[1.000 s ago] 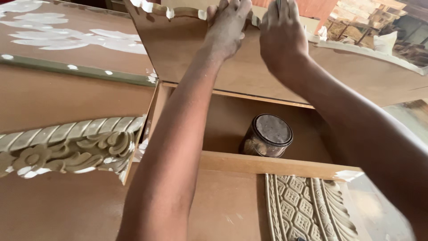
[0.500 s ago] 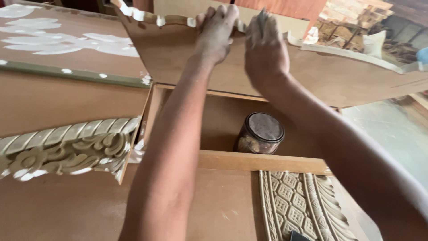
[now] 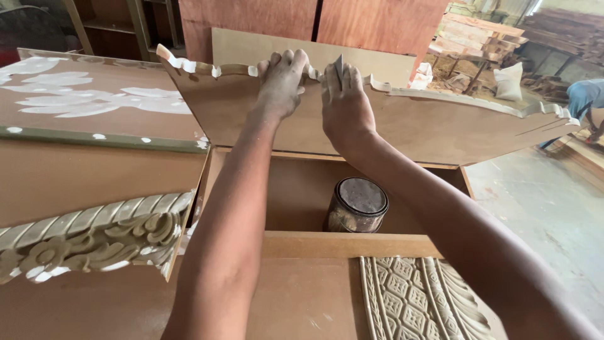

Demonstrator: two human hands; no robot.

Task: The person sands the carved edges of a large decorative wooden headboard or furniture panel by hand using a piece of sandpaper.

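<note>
- Head view, looking down: both arms stretch out to a carved wooden panel (image 3: pixel 402 126) standing on edge across the far side of an open box-like compartment (image 3: pixel 302 189).
- Left hand (image 3: pixel 281 82) is draped over the panel's scalloped, white-filled top edge, fingers curled over and gripping the wood.
- Right hand (image 3: pixel 343 104) sits just beside it on the same edge, pinching a small thin blade-like piece (image 3: pixel 339 65) that pokes up between the fingers.
- The two hands are close together, near touching, at the middle of the panel's crest.
- Down in the compartment stands a round tin (image 3: pixel 357 204), upright, its lid dusty and grey; crusted filler shows on its side, but what is inside I cannot tell.
- The tin is the only thing seen in that recess, set towards the near wall.
- Left of it, a patched panel (image 3: pixel 94 107) with white filler blotches lies flat above a carved moulding (image 3: pixel 88 233).
- Near the bottom right, a lattice-carved strip (image 3: pixel 415 302) lies on the board.
</note>
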